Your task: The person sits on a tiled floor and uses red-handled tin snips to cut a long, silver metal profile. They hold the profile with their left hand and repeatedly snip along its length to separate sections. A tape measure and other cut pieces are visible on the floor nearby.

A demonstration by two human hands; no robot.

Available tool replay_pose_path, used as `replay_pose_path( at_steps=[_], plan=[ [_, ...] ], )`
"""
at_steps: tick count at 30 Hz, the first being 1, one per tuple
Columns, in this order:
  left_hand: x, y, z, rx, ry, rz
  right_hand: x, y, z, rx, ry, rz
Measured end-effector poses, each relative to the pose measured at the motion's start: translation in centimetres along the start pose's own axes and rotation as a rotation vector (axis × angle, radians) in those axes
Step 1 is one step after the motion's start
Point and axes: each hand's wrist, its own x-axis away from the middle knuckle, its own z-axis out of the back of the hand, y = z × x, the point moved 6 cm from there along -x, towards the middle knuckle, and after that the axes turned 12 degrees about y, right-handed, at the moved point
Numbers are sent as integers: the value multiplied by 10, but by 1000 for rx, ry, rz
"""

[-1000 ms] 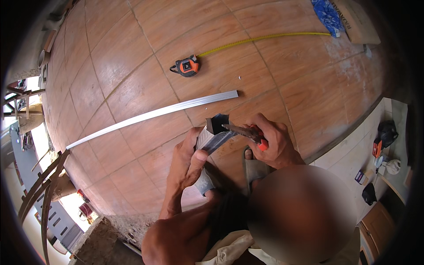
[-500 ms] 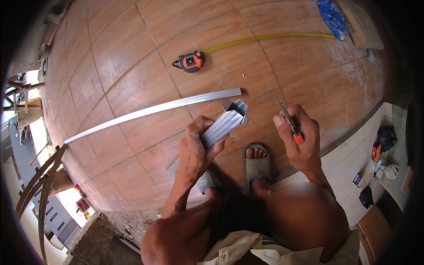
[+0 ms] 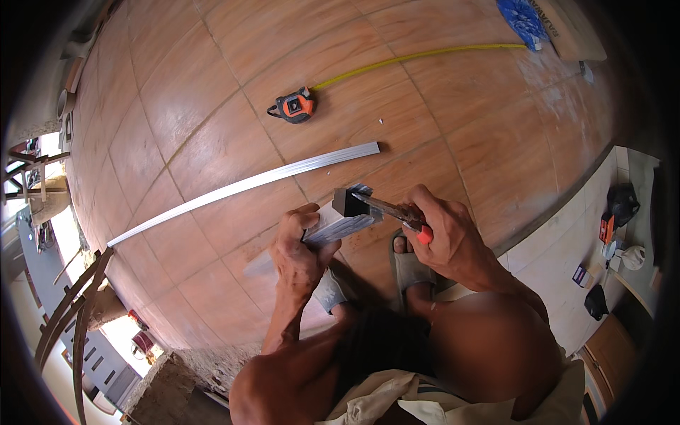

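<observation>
My left hand (image 3: 294,244) is closed around a silvery ribbed metal channel (image 3: 340,223). The channel's far end has cut, bent flaps and a dark hollow mouth. My right hand (image 3: 446,234) grips a pair of dark-bladed tin snips (image 3: 389,207) with a red handle end. The snips' tips reach the flaps at the open end of the channel; whether the blades bite on the metal cannot be made out. Beyond my hands, a long silvery metal strip (image 3: 255,186) lies across the tiled floor.
An orange and black tape measure (image 3: 296,106) lies farther off, its yellow blade (image 3: 418,57) stretched right toward a blue plastic bag (image 3: 523,25) beside a brown sack (image 3: 570,32). Curved dark metal bars (image 3: 78,312) stand at left. Black bags (image 3: 622,205) and small items sit at right.
My right hand has brought the snips left to the channel's end. The channel has tilted in my left hand, so its hollow mouth faces more toward me.
</observation>
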Motion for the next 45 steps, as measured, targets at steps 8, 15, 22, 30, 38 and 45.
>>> replay_pose_path(
  at_steps=[8,15,22,30,38,45],
  plan=[
    [-17,14,-4,-27,19,24,-1,-2,-8,40,51,57],
    [-23,15,-16,81,-9,197,-11,3,9,58,108,28],
    [-21,14,-22,62,-95,315,-32,4,39,-25,267,-162],
    [-20,20,-28,134,-138,425,-31,13,29,-28,185,-185],
    [-19,26,-28,-162,-83,150,-26,17,27,8,105,-185],
    [-16,20,-28,-8,-193,402,-11,17,-1,-6,49,-130]
  ],
)
